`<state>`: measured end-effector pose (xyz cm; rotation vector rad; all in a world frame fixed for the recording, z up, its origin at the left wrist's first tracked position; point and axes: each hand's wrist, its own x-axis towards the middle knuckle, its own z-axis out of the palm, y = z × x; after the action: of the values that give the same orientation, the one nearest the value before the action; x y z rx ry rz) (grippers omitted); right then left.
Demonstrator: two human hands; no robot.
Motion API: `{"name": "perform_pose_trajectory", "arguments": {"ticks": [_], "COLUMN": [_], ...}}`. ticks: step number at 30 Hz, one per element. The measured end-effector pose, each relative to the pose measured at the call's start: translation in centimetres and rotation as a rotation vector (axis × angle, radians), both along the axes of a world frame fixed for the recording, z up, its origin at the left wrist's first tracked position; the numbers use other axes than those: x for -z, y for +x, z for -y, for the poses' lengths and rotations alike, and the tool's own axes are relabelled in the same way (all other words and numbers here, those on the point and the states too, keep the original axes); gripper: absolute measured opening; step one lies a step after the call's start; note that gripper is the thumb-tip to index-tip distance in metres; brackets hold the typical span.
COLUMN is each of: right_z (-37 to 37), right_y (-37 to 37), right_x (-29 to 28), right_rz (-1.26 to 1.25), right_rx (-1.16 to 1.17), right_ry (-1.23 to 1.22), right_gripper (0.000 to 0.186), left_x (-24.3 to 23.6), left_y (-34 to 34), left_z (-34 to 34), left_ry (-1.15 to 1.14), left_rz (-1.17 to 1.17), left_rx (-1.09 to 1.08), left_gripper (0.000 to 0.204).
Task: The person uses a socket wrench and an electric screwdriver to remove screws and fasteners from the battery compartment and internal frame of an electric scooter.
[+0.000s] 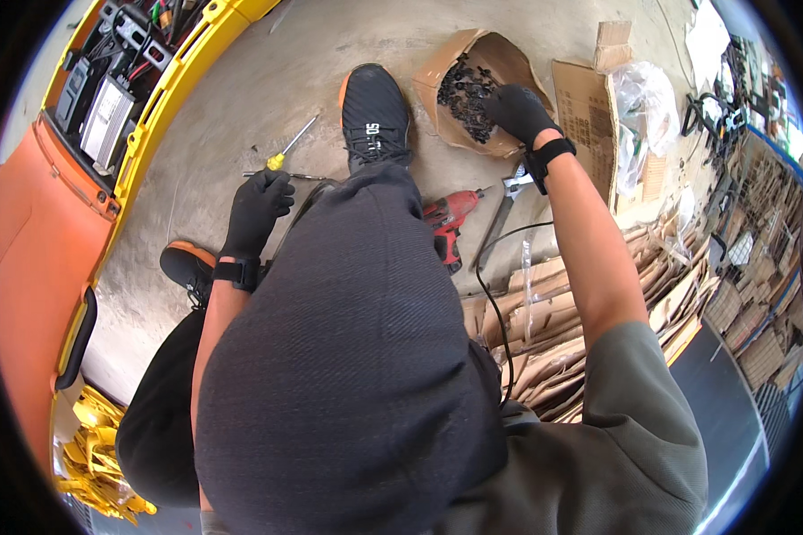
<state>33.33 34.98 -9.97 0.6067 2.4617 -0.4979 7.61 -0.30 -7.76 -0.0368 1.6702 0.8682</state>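
My right hand (517, 112), in a black glove, reaches into a cut-down cardboard box (514, 61) and touches the small black parts (466, 96) inside. Its fingertips are hidden among them. On the left, my left hand (260, 207), also gloved in black, is closed beside my knee; whatever it may hold is hard to make out. Just beyond its fingers are a thin dark metal rod (302, 176) and a screwdriver with a yellow handle (277, 161). Between my leg and right forearm lie a red power drill (451, 219) and an adjustable wrench (500, 217).
An orange and yellow machine body (40, 267) with exposed wiring stands at the left. Flattened cardboard (553, 348) is piled at the right, near an open carton (589, 116) and clear plastic wrap (644, 107). A black cable (489, 294) runs beside my right arm. Yellow parts (98, 455) lie lower left.
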Motion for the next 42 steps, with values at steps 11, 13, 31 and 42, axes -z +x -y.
{"name": "perform_pose_trajectory", "arguments": {"ticks": [11, 13, 31, 42], "right_z": [3.2, 3.9, 1.8, -0.8], "right_y": [-2.3, -3.7, -2.7, -1.0], "right_x": [0.6, 0.4, 2.5, 0.5], "right_rz": [-0.205, -0.153, -0.335, -0.281], "right_rx": [0.385, 0.573, 0.110, 0.527], "right_ry": [-0.028, -0.007, -0.377, -0.061], "right_gripper": [0.037, 0.047, 0.017, 0.027], "left_x": [-0.9, -1.1, 0.2, -0.2], "left_y": [0.2, 0.2, 1.4, 1.2], "left_z": [-0.3, -0.5, 0.8, 1.2], "left_ry": [-0.059, -0.070, -0.165, -0.181], "left_rz": [-0.067, -0.100, -0.203, -0.216], "left_rx": [0.155, 0.203, 0.245, 0.237], "left_gripper": [0.024, 0.024, 0.020, 0.020]}}
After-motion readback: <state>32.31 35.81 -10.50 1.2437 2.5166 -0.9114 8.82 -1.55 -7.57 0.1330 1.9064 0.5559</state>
